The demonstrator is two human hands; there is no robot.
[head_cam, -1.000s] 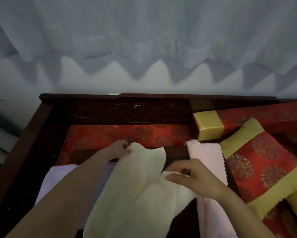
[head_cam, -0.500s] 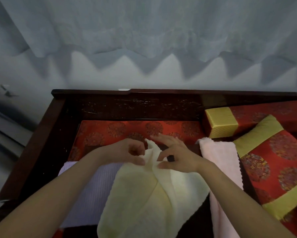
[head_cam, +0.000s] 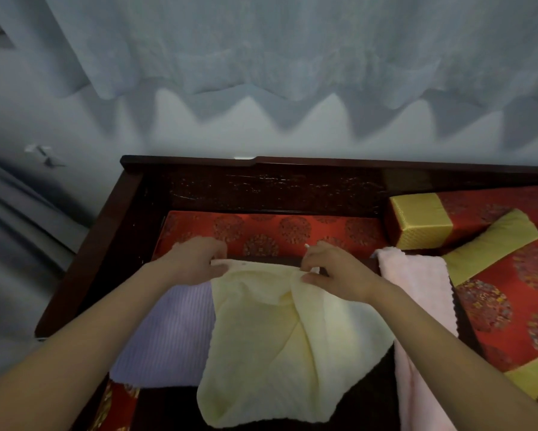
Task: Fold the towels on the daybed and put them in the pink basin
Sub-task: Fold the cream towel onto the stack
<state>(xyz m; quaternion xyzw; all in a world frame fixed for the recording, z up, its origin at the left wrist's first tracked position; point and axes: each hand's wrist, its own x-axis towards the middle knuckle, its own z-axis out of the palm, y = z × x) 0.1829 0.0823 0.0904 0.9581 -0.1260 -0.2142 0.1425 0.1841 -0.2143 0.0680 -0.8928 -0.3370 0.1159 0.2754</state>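
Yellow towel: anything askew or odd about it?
Yes: the yellow towel is rumpled, creases fanning from its far edge, which the left hand and right hand pinch; its near edge runs crooked. No damage visible.

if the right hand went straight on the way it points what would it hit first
Likely the left hand: the right hand points left along the yellow towel edge both pinch; depth unclear.

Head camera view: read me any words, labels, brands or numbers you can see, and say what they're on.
No readable text anywhere.
Red cushion: only round medallions, no letters.
White tab at the yellow towel edge, by the right hand: too small to read.
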